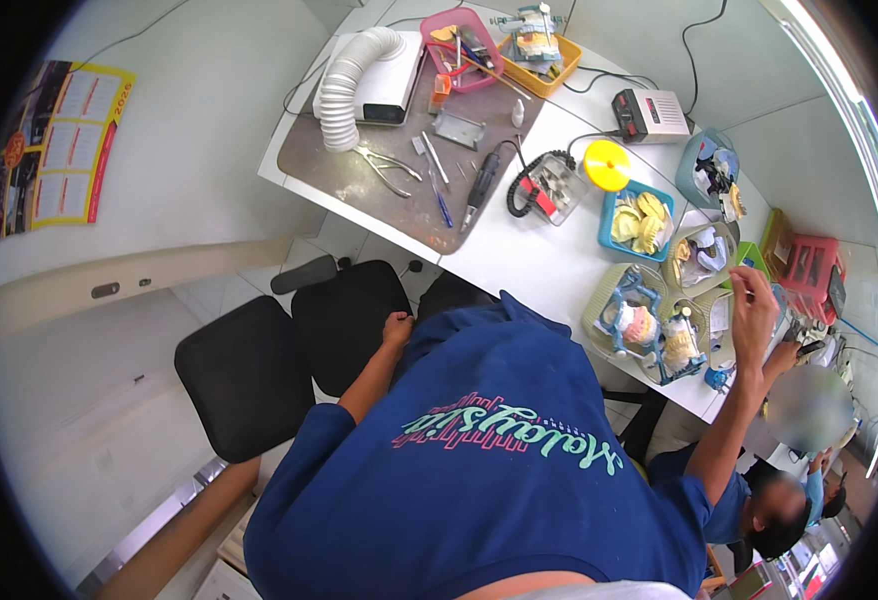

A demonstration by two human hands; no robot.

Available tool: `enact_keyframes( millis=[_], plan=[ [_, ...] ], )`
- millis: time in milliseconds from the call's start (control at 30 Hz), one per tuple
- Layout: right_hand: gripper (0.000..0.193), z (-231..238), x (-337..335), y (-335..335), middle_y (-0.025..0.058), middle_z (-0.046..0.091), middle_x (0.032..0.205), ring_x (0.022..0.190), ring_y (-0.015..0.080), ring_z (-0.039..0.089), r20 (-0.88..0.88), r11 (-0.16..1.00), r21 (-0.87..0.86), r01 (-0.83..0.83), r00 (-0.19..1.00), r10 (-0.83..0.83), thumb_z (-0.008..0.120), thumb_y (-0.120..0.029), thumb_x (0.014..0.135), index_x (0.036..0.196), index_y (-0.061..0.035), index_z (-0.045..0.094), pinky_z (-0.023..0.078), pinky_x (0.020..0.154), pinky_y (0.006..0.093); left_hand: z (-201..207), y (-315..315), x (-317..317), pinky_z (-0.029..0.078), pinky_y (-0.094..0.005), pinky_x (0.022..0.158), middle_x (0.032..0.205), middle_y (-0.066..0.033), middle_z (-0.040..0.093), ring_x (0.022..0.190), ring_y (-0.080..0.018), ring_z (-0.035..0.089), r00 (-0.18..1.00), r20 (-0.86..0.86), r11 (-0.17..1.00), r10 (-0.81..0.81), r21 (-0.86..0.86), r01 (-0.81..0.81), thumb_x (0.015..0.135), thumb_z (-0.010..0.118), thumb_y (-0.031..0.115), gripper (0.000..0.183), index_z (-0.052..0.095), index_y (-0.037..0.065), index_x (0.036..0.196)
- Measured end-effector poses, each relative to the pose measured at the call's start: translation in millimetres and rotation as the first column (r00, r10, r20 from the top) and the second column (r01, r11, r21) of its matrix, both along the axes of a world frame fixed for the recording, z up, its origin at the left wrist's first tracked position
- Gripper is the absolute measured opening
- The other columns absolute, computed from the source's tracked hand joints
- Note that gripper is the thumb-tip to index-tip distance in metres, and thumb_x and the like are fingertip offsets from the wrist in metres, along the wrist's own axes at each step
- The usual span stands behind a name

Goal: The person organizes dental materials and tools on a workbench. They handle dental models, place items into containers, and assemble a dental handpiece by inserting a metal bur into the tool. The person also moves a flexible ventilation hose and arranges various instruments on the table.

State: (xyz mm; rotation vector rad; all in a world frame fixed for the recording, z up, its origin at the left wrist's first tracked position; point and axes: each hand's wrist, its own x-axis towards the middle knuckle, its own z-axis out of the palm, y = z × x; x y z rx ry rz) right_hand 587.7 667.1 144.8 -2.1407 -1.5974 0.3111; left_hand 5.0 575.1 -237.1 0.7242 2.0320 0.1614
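My left hand point(396, 328) hangs low at my side, beside the black chair back point(351, 325). Its fingers are curled in, and no object shows in them. My right hand point(752, 305) is raised at the right with bent fingers and the tips drawn together; whether anything small is between them cannot be made out. It is nearest a pale basket point(700, 250) of bagged items. Close by is another pale basket point(599, 318) holding dental casts point(636, 325) mounted in blue articulators. A blue basket point(611, 240) with yellow casts lies beyond.
A brown work mat point(379, 195) carries pliers point(389, 168), a rotary handpiece point(481, 185) and a white hose point(339, 105). Behind are a pink basket point(466, 72) and a control box point(651, 115). Another person point(774, 505) sits close on the right. Black chairs stand left.
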Motion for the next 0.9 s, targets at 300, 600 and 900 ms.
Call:
enact_keyframes(
  millis=[300, 600, 900],
  plan=[
    [0.031, 43, -170, -11, 0.0075, 0.068, 0.107, 0.083, 0.0106, 0.061, -0.312, 0.982, 0.172, 0.074, 0.95, -0.017, 0.06, -0.001, 0.092, 0.123, -0.0009, 0.063, 0.05, 0.076, 0.0256, 1, 114, -99, 0.042, -0.052, 0.103, 0.137, -0.0293, 0.041, 0.127, -0.0486, 0.042, 0.887, -0.402, 0.971, -0.227, -0.023, 0.238, 0.082, 0.07, 0.022, 0.063, 0.044, 0.003, 0.135],
    [0.021, -47, -278, -58, 0.0062, 0.069, 0.099, 0.079, 0.0114, 0.065, -0.621, 0.947, -0.205, 0.249, 0.714, -0.322, 0.068, -0.01, 0.091, 0.109, -0.0012, 0.065, 0.051, 0.07, 0.0251, -5, 186, -209, 0.04, -0.0534, 0.103, 0.141, -0.0245, 0.043, 0.132, -0.0409, 0.04, 0.608, -0.306, 0.68, -0.733, -0.319, 0.66, 0.082, 0.07, 0.032, 0.066, 0.045, 0.003, 0.136],
    [0.058, -223, -286, -122, 0.0131, 0.057, 0.128, 0.115, 0.0222, 0.057, -0.806, 0.452, -0.575, 0.682, -0.377, -0.457, 0.068, -0.039, 0.093, 0.135, -0.0024, 0.049, 0.05, 0.091, 0.0316, -55, 198, -230, 0.039, -0.0514, 0.106, 0.127, -0.0237, 0.06, 0.123, -0.0406, 0.053, 0.537, -0.152, 0.555, -0.83, -0.316, 0.769, 0.083, 0.065, 0.04, 0.06, 0.056, 0.0, 0.127]
  ],
)
